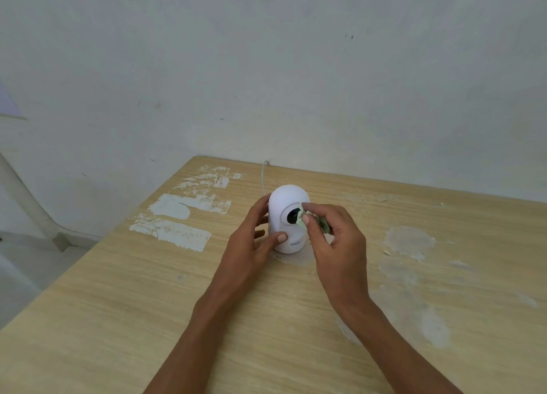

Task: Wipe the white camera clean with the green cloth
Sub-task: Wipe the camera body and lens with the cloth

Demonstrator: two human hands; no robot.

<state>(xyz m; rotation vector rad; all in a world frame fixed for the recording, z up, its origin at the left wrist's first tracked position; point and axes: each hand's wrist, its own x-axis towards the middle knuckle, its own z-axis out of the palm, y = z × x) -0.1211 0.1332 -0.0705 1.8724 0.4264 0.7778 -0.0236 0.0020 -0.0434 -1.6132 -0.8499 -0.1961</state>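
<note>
The white camera (284, 205), a rounded dome on a short base, stands upright on the wooden table (148, 319), its dark lens facing me. My left hand (251, 240) wraps its left side, thumb pressed on the base front. My right hand (334, 240) pinches the small green cloth (302, 217) between thumb and fingers. The cloth touches the right edge of the lens. Part of the cloth is bunched behind my fingers.
A white cable (263, 177) runs from behind the camera over the table's far edge by the wall. Patches of white paint (177, 216) and scuffs (408, 242) mark the tabletop. The table's left edge drops to the floor (26, 269).
</note>
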